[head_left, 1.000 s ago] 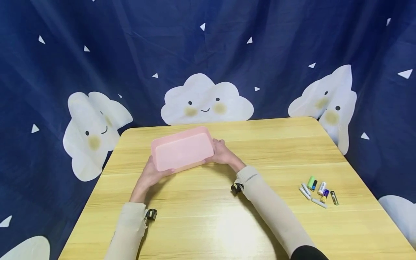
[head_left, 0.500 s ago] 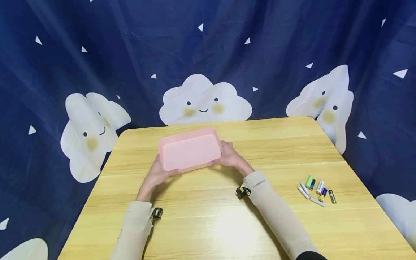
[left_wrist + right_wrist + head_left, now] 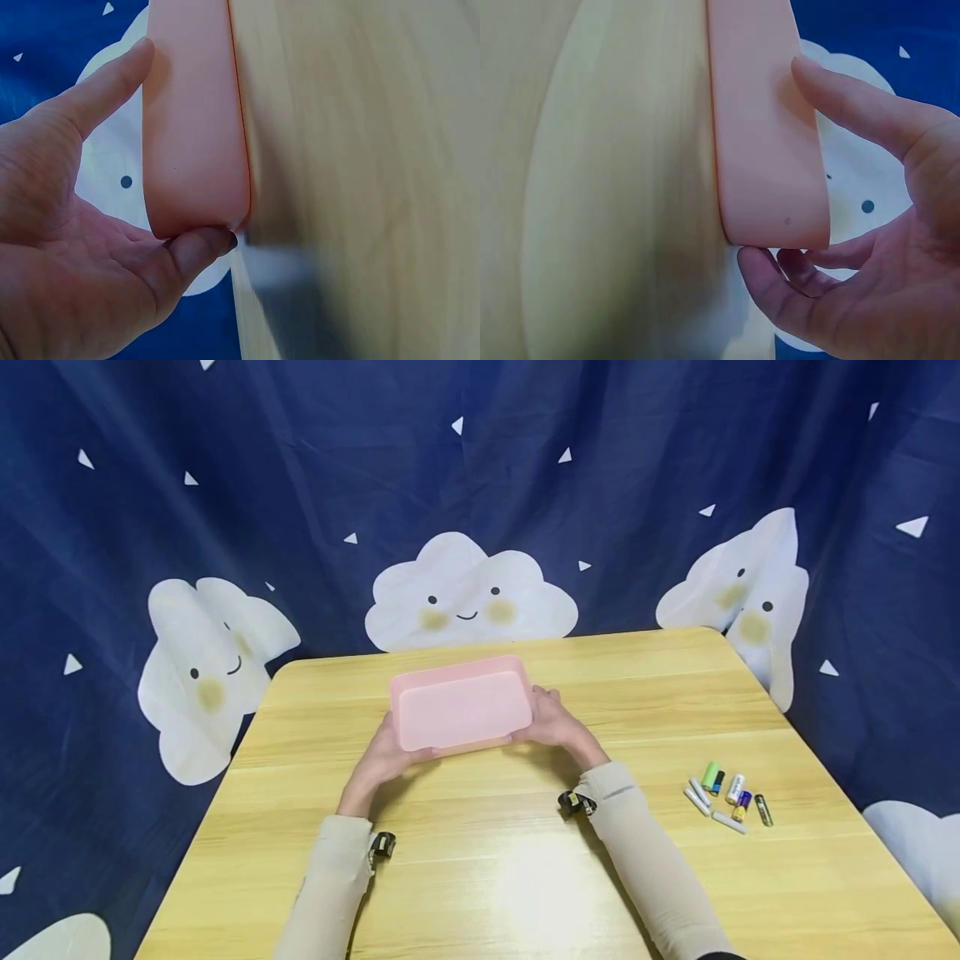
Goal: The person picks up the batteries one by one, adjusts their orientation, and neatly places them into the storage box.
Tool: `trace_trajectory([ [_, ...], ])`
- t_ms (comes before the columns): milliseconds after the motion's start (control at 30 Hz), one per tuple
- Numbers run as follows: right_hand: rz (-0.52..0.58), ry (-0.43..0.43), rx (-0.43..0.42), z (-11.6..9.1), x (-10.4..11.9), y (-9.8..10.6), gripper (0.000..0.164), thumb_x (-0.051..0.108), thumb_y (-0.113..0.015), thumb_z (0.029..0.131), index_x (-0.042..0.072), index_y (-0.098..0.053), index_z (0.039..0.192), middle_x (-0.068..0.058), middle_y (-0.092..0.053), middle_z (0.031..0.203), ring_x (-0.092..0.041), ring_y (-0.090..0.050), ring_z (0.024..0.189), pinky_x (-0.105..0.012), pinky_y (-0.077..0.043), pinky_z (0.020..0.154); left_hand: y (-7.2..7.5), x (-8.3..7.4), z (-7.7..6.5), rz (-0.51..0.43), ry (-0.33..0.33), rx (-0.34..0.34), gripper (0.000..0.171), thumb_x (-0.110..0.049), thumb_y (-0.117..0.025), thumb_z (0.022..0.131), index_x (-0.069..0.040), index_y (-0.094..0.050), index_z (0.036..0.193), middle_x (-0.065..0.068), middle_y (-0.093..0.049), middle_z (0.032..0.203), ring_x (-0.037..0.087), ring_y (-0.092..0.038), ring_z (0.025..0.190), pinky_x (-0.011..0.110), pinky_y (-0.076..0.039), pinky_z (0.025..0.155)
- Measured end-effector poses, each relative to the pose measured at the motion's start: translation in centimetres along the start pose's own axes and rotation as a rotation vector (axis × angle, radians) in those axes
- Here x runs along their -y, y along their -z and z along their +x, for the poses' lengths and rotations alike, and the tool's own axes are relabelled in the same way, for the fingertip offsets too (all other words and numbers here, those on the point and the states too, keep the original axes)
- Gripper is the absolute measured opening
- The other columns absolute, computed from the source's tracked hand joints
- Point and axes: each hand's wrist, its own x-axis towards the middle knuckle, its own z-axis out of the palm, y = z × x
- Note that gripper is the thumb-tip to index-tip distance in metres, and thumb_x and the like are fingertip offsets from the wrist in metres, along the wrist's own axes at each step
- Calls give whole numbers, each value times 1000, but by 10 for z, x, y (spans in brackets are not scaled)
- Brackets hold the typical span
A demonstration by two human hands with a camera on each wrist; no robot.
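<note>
A pink rectangular box (image 3: 465, 710), open at the top with nothing inside, is held between both hands over the far middle of the table. My left hand (image 3: 386, 753) grips its left end; in the left wrist view the thumb lies along the long pink side (image 3: 191, 120) and the fingers curl round the end. On the opposite end, my right hand (image 3: 553, 722) holds it the same way, thumb on the side wall (image 3: 769, 142) and fingertips at the corner. The box is tilted so its inside faces the head camera.
On the right part of the wooden table (image 3: 465, 877) lie several loose batteries: a green one (image 3: 710, 775), a white one (image 3: 736, 788), a purple and yellow one (image 3: 742, 806) and a dark one (image 3: 763, 810), with thin white ones (image 3: 729, 822) beside them. A blue cloud-patterned curtain (image 3: 315, 468) hangs behind.
Both hands have carried the pink box to the right across the table, and it has turned slightly more level. The batteries have stayed put; the head view has shifted a little.
</note>
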Motion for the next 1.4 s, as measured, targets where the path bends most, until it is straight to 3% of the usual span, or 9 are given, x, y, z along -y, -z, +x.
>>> trace_trajectory([
  [167, -44, 0, 13, -6, -3, 11, 86, 16, -94, 68, 3, -54, 142, -30, -54, 141, -44, -37, 126, -63, -35, 109, -10, -2, 8, -7, -16, 22, 97, 2, -89, 72, -7, -36, 153, 31, -52, 142, 50, -54, 128, 65, -36, 117],
  [367, -60, -38, 29, -13, -7, 24, 88, 16, -94, 68, 0, -51, 143, -31, -53, 141, -44, -37, 126, -65, -34, 111, -21, -5, 17, 14, -49, 44, 91, 4, -89, 71, -14, -42, 147, 30, -55, 139, 49, -54, 126, 65, -37, 115],
  [633, -104, -1, 55, -17, -14, 34, 82, 17, -95, 69, 0, -53, 137, -30, -56, 134, -43, -39, 119, -60, -34, 106, -32, -5, 21, 105, 32, 39, 100, -5, -92, 72, -8, -33, 153, 23, -54, 141, 42, -55, 126, 62, -39, 116],
  [767, -94, -48, 55, -21, -13, 36, 85, 16, -95, 69, -2, -51, 140, -30, -54, 137, -41, -38, 120, -62, -35, 109, -34, -6, 19, 139, 73, 42, 102, -11, -91, 75, -4, -29, 155, 23, -51, 142, 41, -53, 129, 62, -37, 118],
  [900, -80, -102, 51, -23, -14, 38, 90, 17, -95, 70, -4, -47, 144, -30, -50, 142, -41, -36, 125, -66, -34, 113, -33, -8, 18, 245, 78, 79, 105, -23, -88, 80, -2, -22, 158, 24, -45, 146, 43, -45, 135, 66, -35, 117],
  [1000, -84, -110, 55, -23, -15, 40, 91, 18, -94, 71, -4, -46, 145, -29, -49, 144, -41, -35, 126, -66, -33, 114, -27, -10, 17, 395, 90, 117, 109, -38, -84, 83, 0, -17, 161, 27, -37, 154, 45, -34, 144, 68, -31, 119],
  [1200, -87, -93, 60, -22, -17, 42, 91, 19, -94, 72, -5, -44, 145, -29, -50, 143, -39, -35, 123, -63, -34, 112, -16, -10, 22, 682, 158, 178, 129, -74, -64, 86, 7, 1, 163, 30, 2, 172, 48, 4, 161, 67, -4, 128],
  [1400, -85, -22, 66, -22, -21, 43, 87, 19, -93, 72, -1, -47, 144, -29, -54, 140, -40, -37, 119, -59, -33, 107, -18, -3, 31, 810, 160, 196, 130, -86, -48, 86, 7, -1, 163, 27, 7, 172, 43, 9, 162, 57, 0, 132],
])
